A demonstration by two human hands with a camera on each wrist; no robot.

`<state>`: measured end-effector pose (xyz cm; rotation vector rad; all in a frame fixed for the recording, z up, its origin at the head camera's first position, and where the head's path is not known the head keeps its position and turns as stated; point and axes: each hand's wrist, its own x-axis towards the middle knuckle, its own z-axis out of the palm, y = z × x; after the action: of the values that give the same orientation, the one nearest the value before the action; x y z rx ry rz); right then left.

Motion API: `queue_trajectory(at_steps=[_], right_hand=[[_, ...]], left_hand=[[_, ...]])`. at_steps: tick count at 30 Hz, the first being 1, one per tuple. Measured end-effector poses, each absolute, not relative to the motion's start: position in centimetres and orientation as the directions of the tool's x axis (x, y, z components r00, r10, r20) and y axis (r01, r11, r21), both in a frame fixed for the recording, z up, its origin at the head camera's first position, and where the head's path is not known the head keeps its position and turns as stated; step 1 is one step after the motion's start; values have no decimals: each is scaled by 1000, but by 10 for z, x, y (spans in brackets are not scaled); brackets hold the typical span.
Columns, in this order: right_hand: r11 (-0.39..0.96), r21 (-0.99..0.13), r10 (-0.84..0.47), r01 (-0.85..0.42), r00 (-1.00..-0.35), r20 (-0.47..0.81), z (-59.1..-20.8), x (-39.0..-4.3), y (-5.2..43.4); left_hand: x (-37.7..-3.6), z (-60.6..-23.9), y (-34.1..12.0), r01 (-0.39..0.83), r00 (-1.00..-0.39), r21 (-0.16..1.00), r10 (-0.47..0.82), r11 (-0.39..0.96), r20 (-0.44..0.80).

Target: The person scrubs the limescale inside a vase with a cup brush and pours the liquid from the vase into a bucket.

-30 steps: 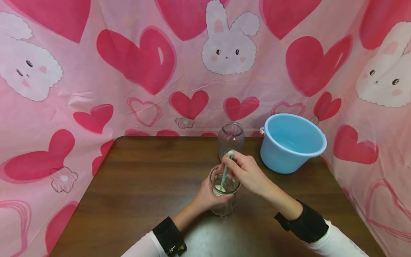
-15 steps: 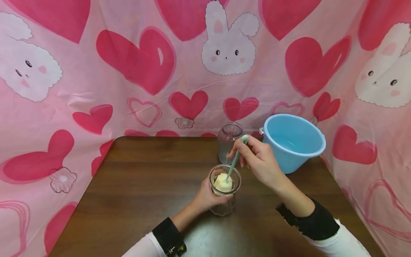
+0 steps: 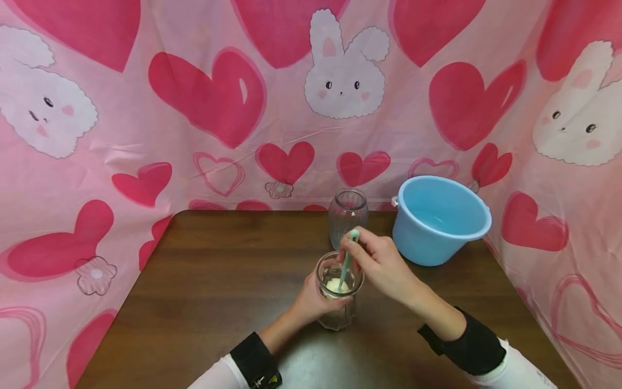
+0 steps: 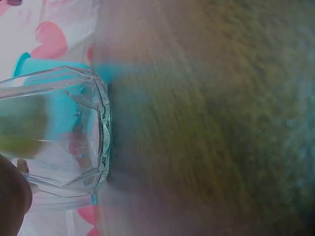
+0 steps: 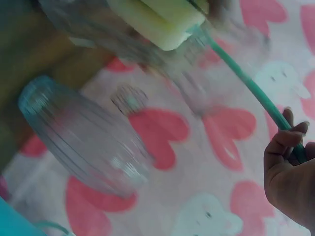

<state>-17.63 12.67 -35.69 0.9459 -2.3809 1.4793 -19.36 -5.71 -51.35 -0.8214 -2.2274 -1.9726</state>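
A clear glass jar (image 3: 336, 321) stands in the middle of the table, its mouth tilted up toward me. My left hand (image 3: 313, 298) grips its upper side, fingers wrapped round below the rim. Inside the jar sits the pale yellow head of a sponge bottle brush (image 3: 337, 286), below the mouth. My right hand (image 3: 384, 266) pinches the top of the brush's thin green handle, just above the rim. In the right wrist view the handle (image 5: 246, 81) runs from the fingers to the sponge (image 5: 165, 22). The left wrist view shows the jar's faceted base (image 4: 103, 128) sideways.
A second, ribbed glass jar (image 3: 340, 216) stands upright just behind the hands. At the back right is a light blue bucket (image 3: 427, 251) with a white handle fitting. A pink heart-and-rabbit cloth (image 3: 286, 124) hangs behind the brown wooden table (image 3: 233, 259).
The sponge rose to the jar's mouth half a second ago and is now lower inside again. The right hand went up and back down with it; the left hand kept its hold.
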Motion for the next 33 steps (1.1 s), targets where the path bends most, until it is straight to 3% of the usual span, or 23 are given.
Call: queue_trajectory(at_steps=[5,11,16,27,33], right_hand=[[263,-715,-390,-648,-749,536,-343,-178,131],[336,-745,-443,-577,-794,416,-365,-177,129],[397,-709,-493,-582,-788,370,-377,-175,125],[293,-670,-443,-682,-717,538,-342,-171,132],[341,-673,-489,-657,-735,469,-356,-177,132]], left_hand=[[-194,-515,-55,433,-849,901,346,24,399],[-194,-517,-55,435,-846,900,356,30,397],[-195,-518,-56,479,-829,877,346,33,439],[-195,-517,-56,459,-833,888,357,17,423],[-195,-516,-56,449,-843,893,350,37,410]])
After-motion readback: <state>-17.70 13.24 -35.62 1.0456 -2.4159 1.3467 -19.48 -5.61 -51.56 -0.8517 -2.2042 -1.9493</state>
